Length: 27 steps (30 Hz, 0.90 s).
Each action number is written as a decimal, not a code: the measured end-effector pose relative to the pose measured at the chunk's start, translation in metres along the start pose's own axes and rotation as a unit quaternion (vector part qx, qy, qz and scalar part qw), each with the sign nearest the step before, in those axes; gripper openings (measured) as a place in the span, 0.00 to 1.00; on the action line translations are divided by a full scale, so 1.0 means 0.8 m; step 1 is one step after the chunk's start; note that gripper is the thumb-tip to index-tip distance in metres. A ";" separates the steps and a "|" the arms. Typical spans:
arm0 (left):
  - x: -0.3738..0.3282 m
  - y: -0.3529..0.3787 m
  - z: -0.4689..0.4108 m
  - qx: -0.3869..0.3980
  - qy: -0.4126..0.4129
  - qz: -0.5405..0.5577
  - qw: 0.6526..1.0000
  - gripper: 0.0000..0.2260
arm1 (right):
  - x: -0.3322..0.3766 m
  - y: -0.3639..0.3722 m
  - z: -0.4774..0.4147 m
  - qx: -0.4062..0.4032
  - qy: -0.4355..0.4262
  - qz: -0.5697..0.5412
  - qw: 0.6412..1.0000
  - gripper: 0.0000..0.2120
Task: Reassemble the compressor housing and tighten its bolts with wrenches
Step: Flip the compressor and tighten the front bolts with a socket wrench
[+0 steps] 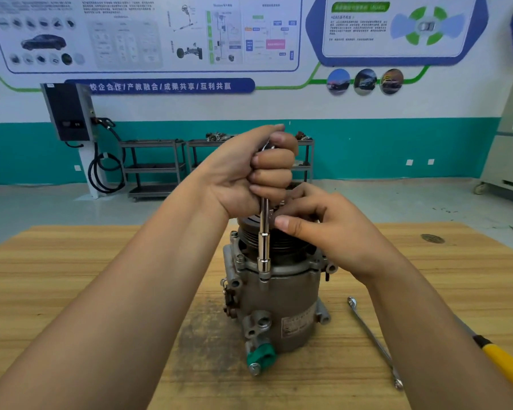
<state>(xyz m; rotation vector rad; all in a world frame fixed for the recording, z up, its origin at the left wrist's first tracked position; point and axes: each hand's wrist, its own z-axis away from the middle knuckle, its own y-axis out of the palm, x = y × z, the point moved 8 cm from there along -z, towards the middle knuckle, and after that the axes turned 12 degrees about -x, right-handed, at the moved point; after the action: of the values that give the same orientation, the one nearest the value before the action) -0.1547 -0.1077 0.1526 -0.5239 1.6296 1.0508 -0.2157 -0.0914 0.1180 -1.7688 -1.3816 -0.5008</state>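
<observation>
1. Compressor housing [282, 300] stands upright at the middle of the wooden bench [71, 276], pulley end up.
2. Left hand [249, 173]: grip curled tight round the top of an upright socket wrench [263, 238], whose socket sits on the housing's upper flange.
3. Right hand [329, 232]: grip pinching the wrench's shaft beside the pulley.
4. Spanner [370, 335] lies on the bench just right of the housing, with a yellow-handled tool [504, 362] further right.

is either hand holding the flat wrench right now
No, the flat wrench lies alone on the table beside the compressor; the left hand grips the socket driver and the right hand pinches its shaft.
</observation>
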 end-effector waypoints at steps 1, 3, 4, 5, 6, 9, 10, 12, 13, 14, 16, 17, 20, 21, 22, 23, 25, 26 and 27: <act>0.000 -0.002 0.000 0.003 -0.005 -0.008 1.000 0.15 | 0.000 -0.001 0.000 -0.001 0.004 -0.004 1.000 0.03; 0.000 -0.004 0.000 0.001 -0.011 -0.013 1.000 0.16 | 0.000 -0.002 0.000 -0.003 0.005 -0.009 1.000 0.09; 0.000 -0.005 -0.001 -0.003 -0.009 -0.014 1.000 0.16 | 0.001 -0.002 0.000 -0.004 0.001 -0.005 1.000 0.10; -0.001 -0.006 -0.001 -0.012 -0.007 -0.019 1.000 0.18 | 0.003 -0.002 0.000 -0.008 -0.005 -0.001 1.000 0.09; -0.001 -0.007 -0.002 -0.027 -0.004 -0.029 0.999 0.19 | 0.004 -0.001 0.000 -0.010 -0.011 0.005 1.000 0.07; -0.006 -0.010 -0.005 -0.099 0.016 -0.099 0.990 0.21 | 0.004 0.003 0.001 -0.014 -0.017 0.017 1.000 0.04; -0.010 -0.011 -0.005 -0.126 0.034 -0.145 0.981 0.20 | 0.004 0.003 0.001 -0.014 -0.016 0.021 1.000 0.04; -0.016 -0.010 -0.006 -0.158 0.063 -0.228 0.959 0.19 | 0.004 0.002 0.001 -0.015 -0.011 0.023 1.000 0.03; -0.018 -0.010 -0.007 -0.167 0.067 -0.252 0.951 0.19 | 0.004 0.000 0.002 -0.018 -0.008 0.018 1.000 0.03; -0.020 -0.013 -0.007 -0.177 0.068 -0.264 0.946 0.19 | 0.004 -0.002 0.002 -0.021 -0.004 0.008 1.000 0.03; -0.023 -0.021 -0.009 -0.192 0.056 -0.271 0.942 0.19 | 0.004 -0.006 0.002 -0.025 0.002 -0.007 1.000 0.05; -0.026 -0.026 -0.009 -0.197 0.050 -0.276 0.940 0.19 | 0.004 -0.006 0.002 -0.024 0.003 -0.009 1.000 0.06; -0.035 -0.043 -0.009 -0.210 0.038 -0.359 0.909 0.19 | 0.006 -0.001 0.004 -0.014 -0.002 -0.014 1.000 0.06; -0.038 -0.049 -0.005 -0.218 0.037 -0.379 0.899 0.19 | 0.007 0.000 0.004 -0.011 -0.002 -0.011 1.000 0.06; -0.044 -0.055 -0.003 -0.223 0.048 -0.373 0.899 0.19 | 0.007 0.000 0.004 -0.010 -0.003 -0.006 1.000 0.06; -0.051 -0.062 0.001 -0.227 0.059 -0.327 0.915 0.19 | 0.007 0.000 0.004 -0.011 -0.003 -0.002 1.000 0.06; -0.073 -0.080 0.016 -0.259 0.106 -0.165 0.946 0.19 | 0.007 -0.003 0.004 -0.018 0.003 0.000 1.000 0.06; -0.083 -0.088 0.024 -0.275 0.135 -0.109 0.945 0.19 | 0.006 -0.004 0.004 -0.025 0.005 0.002 1.000 0.07; -0.092 -0.089 0.033 -0.283 0.166 -0.079 0.941 0.19 | 0.006 -0.005 0.004 -0.033 0.006 0.006 0.999 0.07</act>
<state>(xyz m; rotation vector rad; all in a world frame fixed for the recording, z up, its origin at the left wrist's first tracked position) -0.0612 -0.1348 0.1935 -1.2520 1.5205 1.3654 -0.2184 -0.0856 0.1215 -1.8223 -1.3593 -0.5563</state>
